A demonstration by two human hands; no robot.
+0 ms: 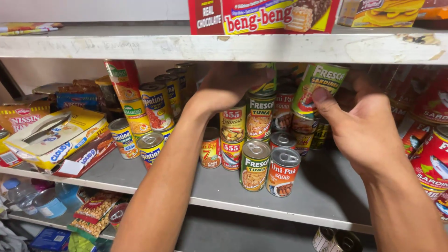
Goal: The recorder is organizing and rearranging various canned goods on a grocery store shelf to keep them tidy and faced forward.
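Note:
My right hand (361, 128) grips a green-labelled sardine can (319, 88), tilted, just under the upper shelf board. My left hand (233, 86) reaches deep into the shelf and is closed around a can (263, 86) on top of a stack; its fingers are partly hidden in shadow. Below both hands stand stacked tuna cans (260, 116) and, at the front, a green tuna can (254, 165) beside an orange squid can (282, 171).
The grey shelf (322, 196) also holds red and yellow corned beef cans (154, 107) at left, open yellow cardboard boxes (56, 137), and red sardine cans (431, 158) at right. A white shelf board (140, 46) above carries snack boxes (263, 16). Bottles and packets lie below.

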